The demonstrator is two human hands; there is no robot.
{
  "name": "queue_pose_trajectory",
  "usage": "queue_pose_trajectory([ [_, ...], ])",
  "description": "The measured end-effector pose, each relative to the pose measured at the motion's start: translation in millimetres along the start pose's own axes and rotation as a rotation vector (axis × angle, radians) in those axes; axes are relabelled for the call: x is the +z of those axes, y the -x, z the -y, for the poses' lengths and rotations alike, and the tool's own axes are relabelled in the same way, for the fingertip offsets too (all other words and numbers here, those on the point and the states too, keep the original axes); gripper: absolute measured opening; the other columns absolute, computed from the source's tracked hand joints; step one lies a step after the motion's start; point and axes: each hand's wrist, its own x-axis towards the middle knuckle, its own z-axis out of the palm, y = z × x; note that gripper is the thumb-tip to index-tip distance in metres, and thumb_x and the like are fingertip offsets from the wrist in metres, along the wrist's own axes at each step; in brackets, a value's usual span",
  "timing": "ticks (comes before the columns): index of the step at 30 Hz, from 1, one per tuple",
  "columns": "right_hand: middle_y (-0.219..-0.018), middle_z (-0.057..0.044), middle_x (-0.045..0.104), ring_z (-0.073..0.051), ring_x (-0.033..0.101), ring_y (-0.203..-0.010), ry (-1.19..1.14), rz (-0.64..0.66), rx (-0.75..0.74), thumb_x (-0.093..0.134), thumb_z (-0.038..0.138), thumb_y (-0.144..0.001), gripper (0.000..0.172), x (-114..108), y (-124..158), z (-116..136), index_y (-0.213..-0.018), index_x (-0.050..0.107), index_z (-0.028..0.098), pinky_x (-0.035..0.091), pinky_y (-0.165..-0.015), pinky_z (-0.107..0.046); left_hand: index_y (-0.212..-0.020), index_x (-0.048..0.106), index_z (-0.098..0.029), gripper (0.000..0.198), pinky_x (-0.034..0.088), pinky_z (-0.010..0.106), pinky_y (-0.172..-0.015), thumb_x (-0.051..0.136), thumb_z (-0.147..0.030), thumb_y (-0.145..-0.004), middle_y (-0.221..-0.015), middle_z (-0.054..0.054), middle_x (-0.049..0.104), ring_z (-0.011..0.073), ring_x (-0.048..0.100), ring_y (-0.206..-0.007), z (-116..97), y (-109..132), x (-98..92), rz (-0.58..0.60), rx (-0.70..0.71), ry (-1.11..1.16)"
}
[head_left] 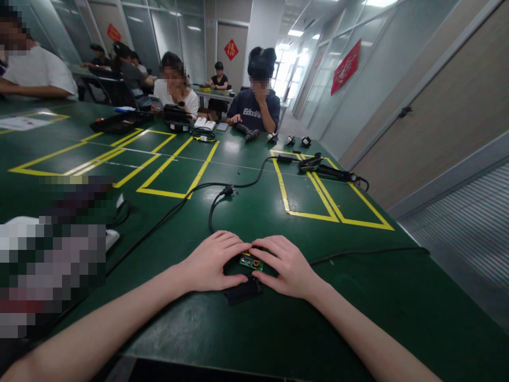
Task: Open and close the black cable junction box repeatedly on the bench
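A small green circuit board (250, 261) lies on the green table (246, 207) near its front edge, with a flat black part (243, 291) just below it. My left hand (210, 261) rests palm down to the board's left, its fingertips curled onto the board's top edge. My right hand (285, 265) mirrors it on the right, fingers bent over the board and thumb near the black part. Both hands press on the board from opposite sides.
A black cable with a plug (227, 190) runs across the table beyond my hands. Yellow tape rectangles (314, 185) mark the surface. Tools and a black cable bundle (324, 168) lie far right. Several people sit at the far end. A wall and door stand right.
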Motion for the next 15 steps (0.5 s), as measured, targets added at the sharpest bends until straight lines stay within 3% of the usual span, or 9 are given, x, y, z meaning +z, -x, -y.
queue_pose_trajectory([
  [8,-0.130,-0.018,0.071,-0.028,0.072,-0.109,0.001,0.075,-0.003,0.060,0.025,-0.099,0.033,0.4,3.8,0.9,-0.132,0.064,0.017,0.062,-0.089,-0.043,-0.131,0.063,-0.021,0.049,0.043,0.050,-0.119,0.077,-0.040,-0.089,-0.133,0.012,0.071,0.0307,0.061,-0.133,-0.1,-1.8,-1.1,0.017,-0.028,0.028],
  [15,-0.119,-0.015,0.074,-0.024,0.073,-0.103,-0.011,0.014,-0.029,0.055,0.020,-0.102,0.029,-1.9,2.5,1.9,-0.128,0.066,0.020,0.063,-0.085,-0.040,-0.133,0.060,-0.022,0.044,0.049,0.047,-0.114,0.073,-0.036,-0.093,-0.136,0.012,0.070,0.0288,0.063,-0.132,2.5,-0.8,1.1,0.016,-0.039,0.114],
])
